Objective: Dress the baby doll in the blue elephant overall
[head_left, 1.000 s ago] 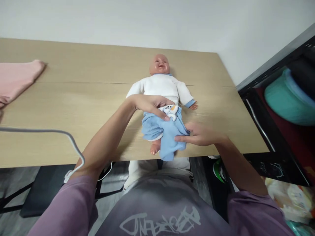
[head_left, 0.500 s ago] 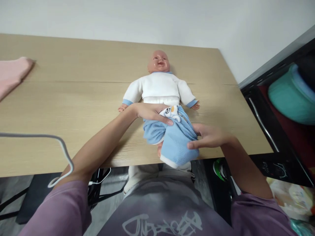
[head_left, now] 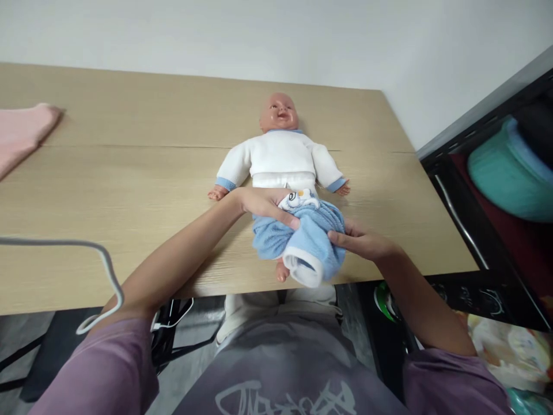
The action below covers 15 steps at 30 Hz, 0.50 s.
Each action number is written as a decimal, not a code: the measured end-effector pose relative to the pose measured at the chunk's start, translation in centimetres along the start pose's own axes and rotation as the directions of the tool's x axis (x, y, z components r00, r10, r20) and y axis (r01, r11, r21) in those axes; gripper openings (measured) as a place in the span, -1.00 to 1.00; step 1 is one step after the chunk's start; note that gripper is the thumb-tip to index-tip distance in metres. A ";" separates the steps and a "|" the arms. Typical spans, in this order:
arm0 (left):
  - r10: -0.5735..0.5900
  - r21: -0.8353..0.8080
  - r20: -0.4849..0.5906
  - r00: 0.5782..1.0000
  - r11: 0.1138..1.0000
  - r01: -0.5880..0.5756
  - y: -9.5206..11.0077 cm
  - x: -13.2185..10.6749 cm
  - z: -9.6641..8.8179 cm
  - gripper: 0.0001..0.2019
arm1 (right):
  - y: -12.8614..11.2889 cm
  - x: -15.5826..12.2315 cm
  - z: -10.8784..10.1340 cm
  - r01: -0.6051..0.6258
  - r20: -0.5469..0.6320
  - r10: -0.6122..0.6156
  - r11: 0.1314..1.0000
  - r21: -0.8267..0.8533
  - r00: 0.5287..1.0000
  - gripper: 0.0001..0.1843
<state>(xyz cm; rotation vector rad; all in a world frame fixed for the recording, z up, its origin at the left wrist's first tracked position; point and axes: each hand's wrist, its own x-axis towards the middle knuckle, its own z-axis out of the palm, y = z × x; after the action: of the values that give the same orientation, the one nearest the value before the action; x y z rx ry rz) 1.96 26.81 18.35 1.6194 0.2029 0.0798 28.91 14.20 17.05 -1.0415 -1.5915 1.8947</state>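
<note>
The soft-bodied baby doll with a pink plastic head and white, blue-cuffed top lies on its back on the pale wood-grain table, head towards the white wall, its visible foot just short of the near edge. The light-blue fabric trousers with white trim lie over its lower body; their open white leg cuff reaches about to that edge, and whether it overhangs is hard to judge. Tabletop stretches left between the doll and the folded pink cloth, with a narrower strip to the right, before the black shelf unit holding a teal basin. The left hand grips the trousers' waist, thumb on top; the right hand holds the side of the loose leg between thumb and fingers. Both hands' fingers are largely hidden by fabric, as is the doll's other foot. The pink cloth and the grey-white cable are cut off at left.
</note>
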 end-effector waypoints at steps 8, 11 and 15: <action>-0.016 -0.006 0.006 1.000 1.000 0.016 0.0 0.0 0.5 -0.53 | 0.3 -1.0 1.9 0.093 -0.106 -0.076 0.982 0.164 0.992 -0.44; -0.034 -0.054 0.076 0.997 0.998 0.039 0.1 0.0 0.5 -0.39 | 0.4 -0.5 2.4 0.128 -0.129 -0.097 0.957 0.262 0.987 -0.49; -0.022 -0.059 0.062 0.998 0.998 0.025 0.0 0.1 0.4 -0.44 | 0.1 -0.3 2.7 0.152 -0.070 -0.140 0.965 0.214 0.988 -0.49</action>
<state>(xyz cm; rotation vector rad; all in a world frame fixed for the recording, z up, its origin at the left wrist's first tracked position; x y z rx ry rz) 2.08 26.43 18.28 1.5575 0.1703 0.0176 26.95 12.27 17.20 -0.8508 -1.3537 1.8751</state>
